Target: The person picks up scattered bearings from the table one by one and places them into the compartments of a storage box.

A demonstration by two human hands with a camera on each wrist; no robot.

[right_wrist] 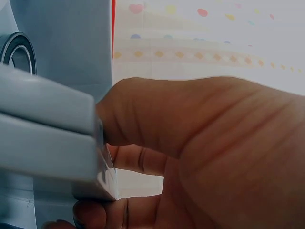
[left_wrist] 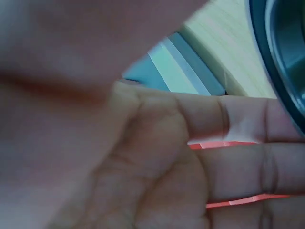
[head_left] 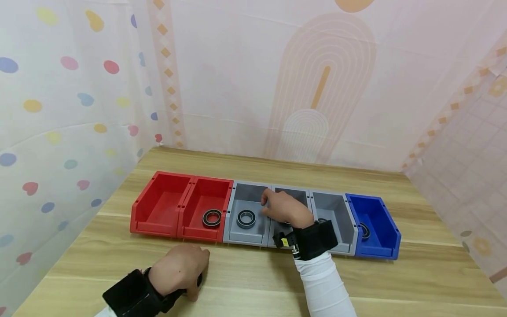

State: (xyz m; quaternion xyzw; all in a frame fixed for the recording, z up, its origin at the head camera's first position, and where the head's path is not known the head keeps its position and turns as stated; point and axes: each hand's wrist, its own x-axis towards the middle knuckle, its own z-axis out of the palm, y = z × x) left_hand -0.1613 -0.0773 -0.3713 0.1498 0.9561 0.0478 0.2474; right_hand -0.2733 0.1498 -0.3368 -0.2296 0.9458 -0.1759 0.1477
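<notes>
My left hand (head_left: pixel 180 270), low over the table in front of the red bins, holds a ball bearing (left_wrist: pixel 279 62). In the left wrist view the ring shows at the upper right against the fingers. My right hand (head_left: pixel 287 208) is bent over the adjoining walls (right_wrist: pixel 47 129) of two grey bins. Its thumb (right_wrist: pixel 143 112) meets the wall edge in the right wrist view, and more fingers show below. Some fingertips are hidden, so a grip cannot be confirmed. One bearing (head_left: pixel 246 219) lies in the left grey bin (head_left: pixel 248 237), beside that hand.
Two red bins (head_left: pixel 160 229), three grey and one blue bin (head_left: pixel 376 253) stand in a row on the wooden table (head_left: pixel 253 281). More bearings lie in the right red bin (head_left: pixel 211 218) and blue bin (head_left: pixel 365 230). Patterned curtains (head_left: pixel 229 88) hang behind.
</notes>
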